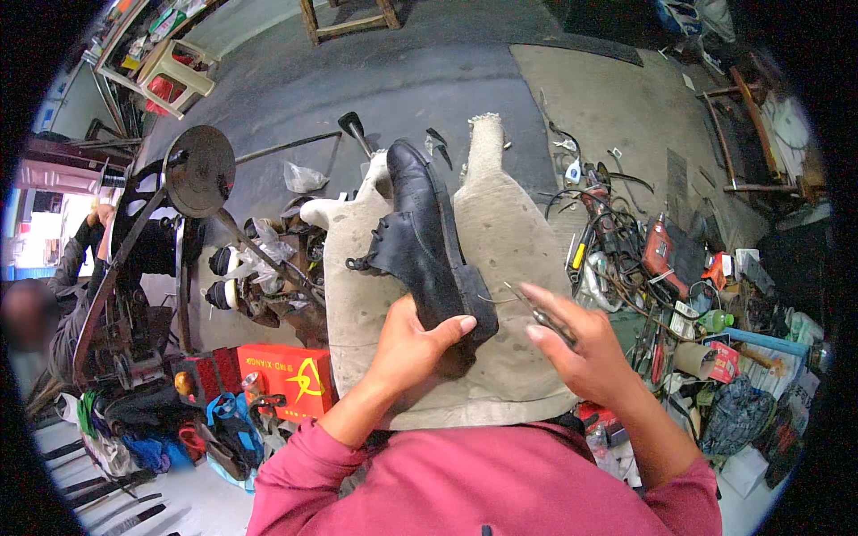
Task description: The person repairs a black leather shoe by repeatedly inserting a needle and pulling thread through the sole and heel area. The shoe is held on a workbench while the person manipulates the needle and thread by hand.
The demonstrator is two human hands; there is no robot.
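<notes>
A black leather lace-up shoe (418, 241) lies on its side over my lap, toe pointing away and sole edge toward the right. My left hand (416, 344) is closed round its heel end, thumb pressed on the heel. To the right of the heel, my right hand (585, 344) grips a slim metal tool (547, 320) with a pointed end; its exact kind is partly hidden by the fingers. A thin, curved, wire-like strand (497, 299) shows between the heel and the tool's tip. Beneath the shoe, a beige spotted cloth (523, 241) covers my legs.
At left stands a dark metal machine with a round plate (200, 171); a person sits beyond it. A red box (288, 380) lies near my left elbow. On the right are a red power drill (660, 255), cables and several tools. A plastic stool (179, 76) stands far left.
</notes>
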